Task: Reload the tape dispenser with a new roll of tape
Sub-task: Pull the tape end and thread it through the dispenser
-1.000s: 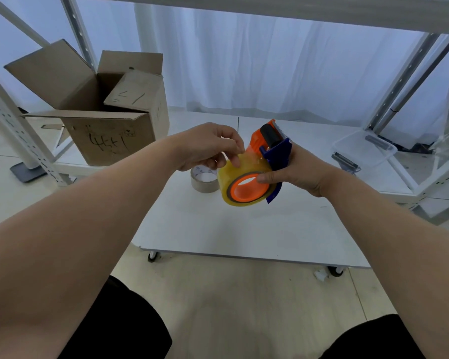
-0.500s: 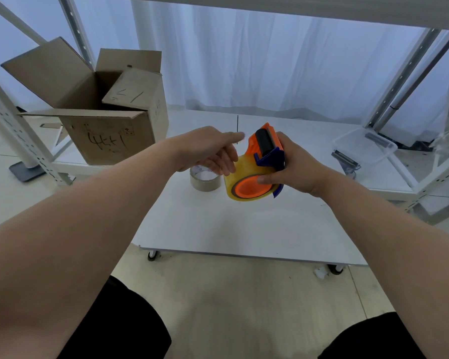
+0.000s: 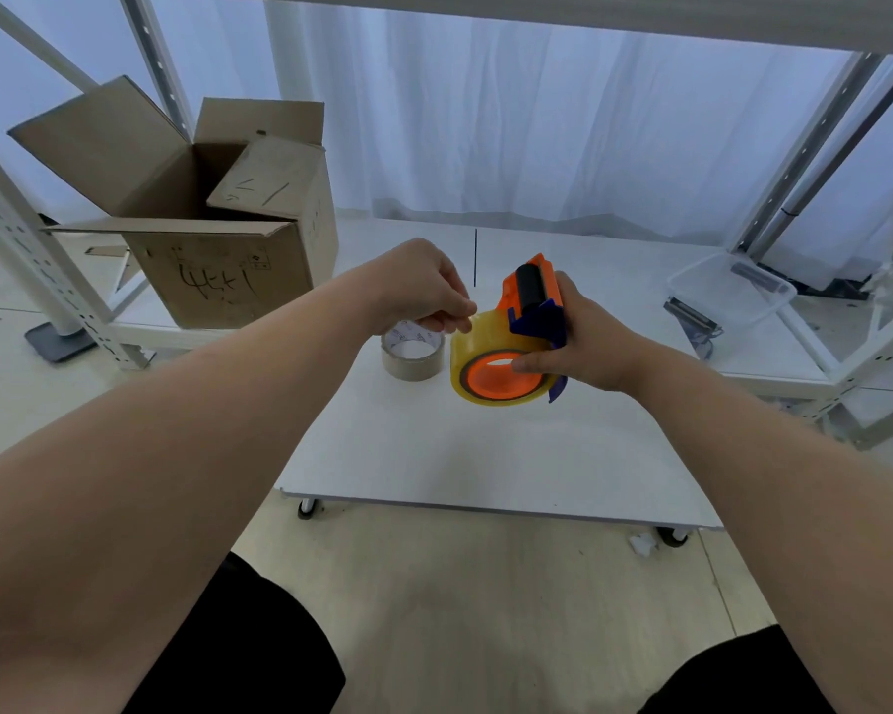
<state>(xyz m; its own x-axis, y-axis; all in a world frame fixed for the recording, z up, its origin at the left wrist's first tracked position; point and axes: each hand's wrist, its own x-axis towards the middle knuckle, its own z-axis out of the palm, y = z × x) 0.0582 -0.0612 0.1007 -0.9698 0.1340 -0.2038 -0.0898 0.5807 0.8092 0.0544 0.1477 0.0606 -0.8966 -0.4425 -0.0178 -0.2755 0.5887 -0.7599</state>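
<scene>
While the right hand grips the dispenser, the left hand, pinching the roll just beside it, should peel tape slowly toward the roller.

tape dispenser back half buried under right hand | left hand fingertips cover the tape roll end, can't see it | cardboard box scribble unreadable | stuff in clear tub just blur

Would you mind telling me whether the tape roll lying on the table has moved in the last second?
No. The tape roll lying on the table stays put, just as far right of the cardboard box.
</scene>
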